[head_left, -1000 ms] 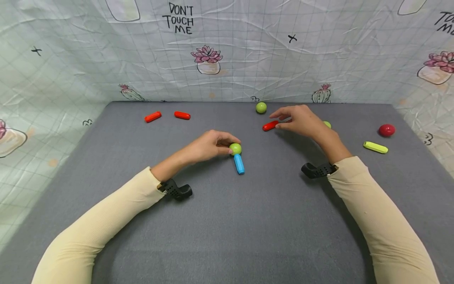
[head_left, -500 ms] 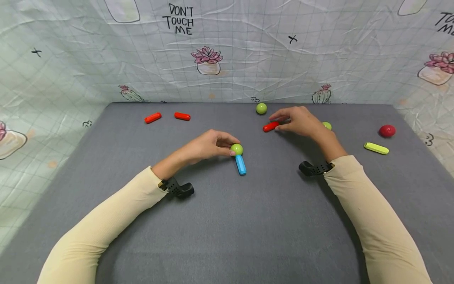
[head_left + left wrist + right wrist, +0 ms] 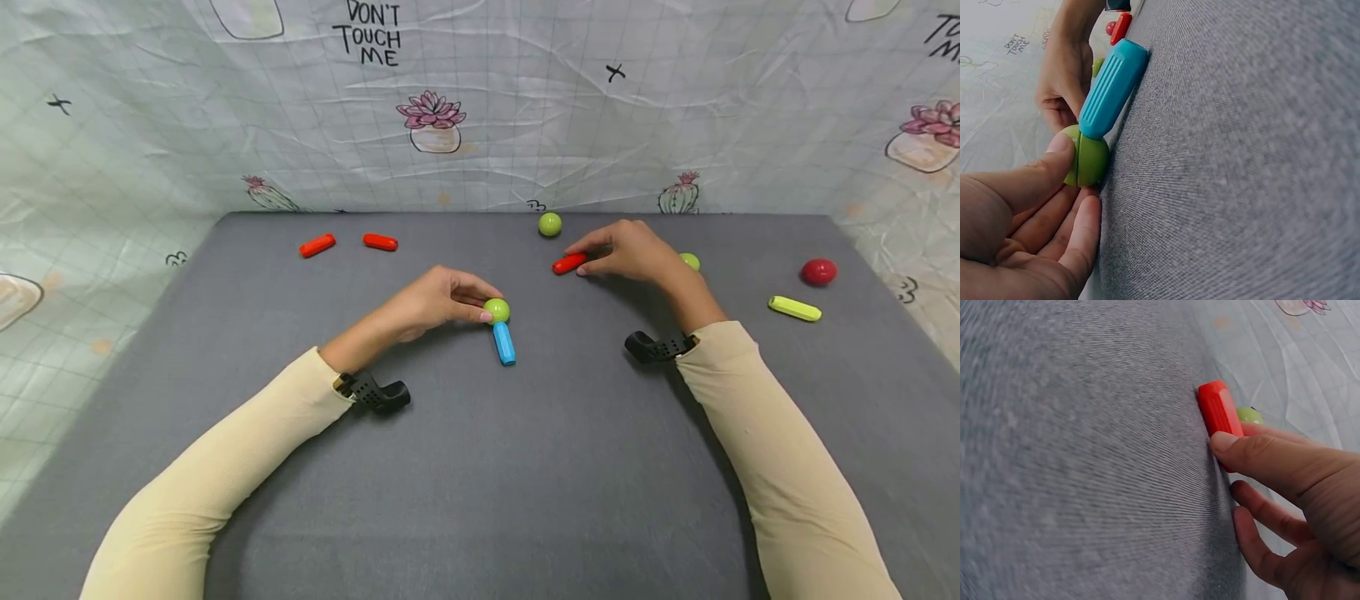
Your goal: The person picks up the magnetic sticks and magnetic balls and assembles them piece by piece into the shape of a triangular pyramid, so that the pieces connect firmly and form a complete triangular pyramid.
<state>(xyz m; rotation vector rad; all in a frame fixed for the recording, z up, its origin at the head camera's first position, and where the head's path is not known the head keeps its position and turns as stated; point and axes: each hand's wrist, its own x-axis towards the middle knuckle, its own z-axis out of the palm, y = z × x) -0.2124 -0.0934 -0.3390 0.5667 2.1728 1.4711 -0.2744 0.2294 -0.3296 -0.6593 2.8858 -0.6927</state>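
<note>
In the head view my left hand (image 3: 442,304) pinches a green ball (image 3: 497,311) between thumb and fingers, on the table's middle. A blue ribbed stick (image 3: 505,343) meets the ball at one end and points toward me; the left wrist view shows them touching, but whether they are joined I cannot tell. Farther back and to the right, my right hand (image 3: 633,252) has its thumb and fingers around the right end of a red stick (image 3: 568,264). The right wrist view shows the thumb on the side of that red stick (image 3: 1218,406), which lies on the table.
Two more red sticks (image 3: 317,245) lie at the back left. Behind the right hand is a green ball (image 3: 550,224); another green ball (image 3: 690,261) is partly hidden by the right wrist. At the right are a yellow-green stick (image 3: 795,309) and a red ball (image 3: 818,272). A patterned sheet (image 3: 495,100) hangs behind.
My right hand's fingers have come in around the end of the red stick, and its forearm has shifted slightly left. The left hand stays on the green ball. The head view has tilted slightly.
</note>
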